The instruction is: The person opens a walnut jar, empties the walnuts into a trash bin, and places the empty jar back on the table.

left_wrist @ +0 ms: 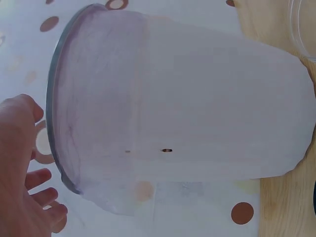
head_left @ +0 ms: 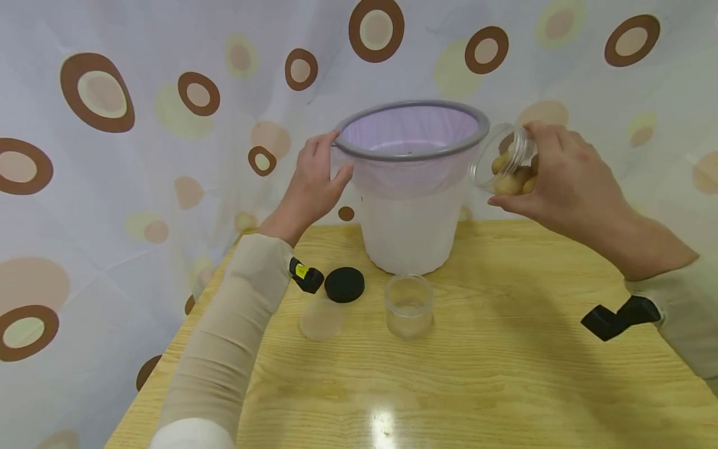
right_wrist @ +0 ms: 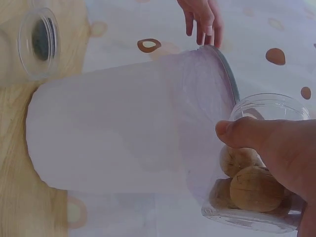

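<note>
A white waste bin (head_left: 412, 218) stands upright on the table, a thin purplish bag lining it under a grey rim (head_left: 412, 156). At the rim's left side is my left hand (head_left: 314, 181), fingertips right at the edge and fingers loosely extended. My right hand (head_left: 578, 178) grips a clear plastic jar (head_left: 485, 165), tipped on its side just beside the rim's right edge. Inside the jar lie several round brown balls (right_wrist: 256, 187). In the right wrist view, my thumb lies across the jar's side while my other fingers are hidden.
On the wooden table (head_left: 477, 374), in front of the bin, stand a second clear jar (head_left: 409, 321) and a black round lid (head_left: 344, 285). A pale translucent disc (head_left: 321, 321) lies near the lid. Behind hangs a cloth (head_left: 168, 37) patterned with brown rings.
</note>
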`<action>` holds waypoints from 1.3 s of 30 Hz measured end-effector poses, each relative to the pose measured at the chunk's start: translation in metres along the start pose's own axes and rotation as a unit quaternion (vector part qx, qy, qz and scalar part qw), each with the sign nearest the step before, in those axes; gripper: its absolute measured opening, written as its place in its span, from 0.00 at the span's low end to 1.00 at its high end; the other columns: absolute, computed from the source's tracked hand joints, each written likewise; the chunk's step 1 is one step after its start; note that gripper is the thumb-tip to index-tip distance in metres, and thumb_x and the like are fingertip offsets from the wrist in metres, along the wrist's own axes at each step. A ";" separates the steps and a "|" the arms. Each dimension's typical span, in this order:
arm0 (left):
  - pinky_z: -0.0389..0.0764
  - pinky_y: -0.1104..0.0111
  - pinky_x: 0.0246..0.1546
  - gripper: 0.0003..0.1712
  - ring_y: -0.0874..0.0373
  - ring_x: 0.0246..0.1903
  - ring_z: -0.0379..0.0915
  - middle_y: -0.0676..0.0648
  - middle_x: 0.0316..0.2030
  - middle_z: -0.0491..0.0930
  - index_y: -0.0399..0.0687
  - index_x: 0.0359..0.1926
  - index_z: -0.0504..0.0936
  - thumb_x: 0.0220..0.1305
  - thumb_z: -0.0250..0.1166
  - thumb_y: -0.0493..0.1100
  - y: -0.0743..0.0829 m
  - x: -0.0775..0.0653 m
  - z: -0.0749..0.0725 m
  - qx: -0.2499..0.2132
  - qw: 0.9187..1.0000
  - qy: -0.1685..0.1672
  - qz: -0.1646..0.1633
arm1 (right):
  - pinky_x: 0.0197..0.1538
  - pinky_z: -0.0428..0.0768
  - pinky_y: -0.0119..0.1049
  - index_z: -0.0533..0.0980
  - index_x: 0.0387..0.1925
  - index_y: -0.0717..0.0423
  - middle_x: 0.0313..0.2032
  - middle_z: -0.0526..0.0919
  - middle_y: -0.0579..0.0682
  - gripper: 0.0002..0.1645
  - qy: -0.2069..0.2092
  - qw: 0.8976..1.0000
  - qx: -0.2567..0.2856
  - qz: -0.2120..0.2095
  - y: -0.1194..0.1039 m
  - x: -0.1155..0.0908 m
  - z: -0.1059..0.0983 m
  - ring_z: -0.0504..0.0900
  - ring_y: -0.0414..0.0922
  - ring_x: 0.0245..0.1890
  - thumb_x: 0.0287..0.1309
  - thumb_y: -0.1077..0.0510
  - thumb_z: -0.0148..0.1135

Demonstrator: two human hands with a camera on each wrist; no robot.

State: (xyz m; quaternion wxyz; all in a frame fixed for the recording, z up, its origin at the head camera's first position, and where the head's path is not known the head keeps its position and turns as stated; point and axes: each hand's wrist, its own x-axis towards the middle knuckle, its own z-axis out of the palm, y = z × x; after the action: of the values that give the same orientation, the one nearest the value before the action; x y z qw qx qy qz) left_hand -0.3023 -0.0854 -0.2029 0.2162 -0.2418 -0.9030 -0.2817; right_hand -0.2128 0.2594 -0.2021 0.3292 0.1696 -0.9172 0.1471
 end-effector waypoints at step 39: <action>0.35 0.59 0.78 0.44 0.44 0.79 0.28 0.38 0.79 0.36 0.56 0.80 0.39 0.72 0.29 0.71 0.027 0.071 0.006 0.146 0.966 -0.200 -0.076 | 0.63 0.64 0.61 0.61 0.57 0.76 0.51 0.69 0.73 0.34 -0.036 0.966 -0.215 -0.140 -0.001 0.117 -0.007 0.68 0.69 0.54 0.54 0.58 0.59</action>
State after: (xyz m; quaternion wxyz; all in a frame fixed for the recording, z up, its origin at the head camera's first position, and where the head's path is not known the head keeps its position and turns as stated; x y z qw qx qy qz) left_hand -0.3448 -0.0396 -0.1590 0.0417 -0.1897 -0.9749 -0.1086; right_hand -0.2939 0.2355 -0.1204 0.3424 0.2270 -0.9053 -0.1076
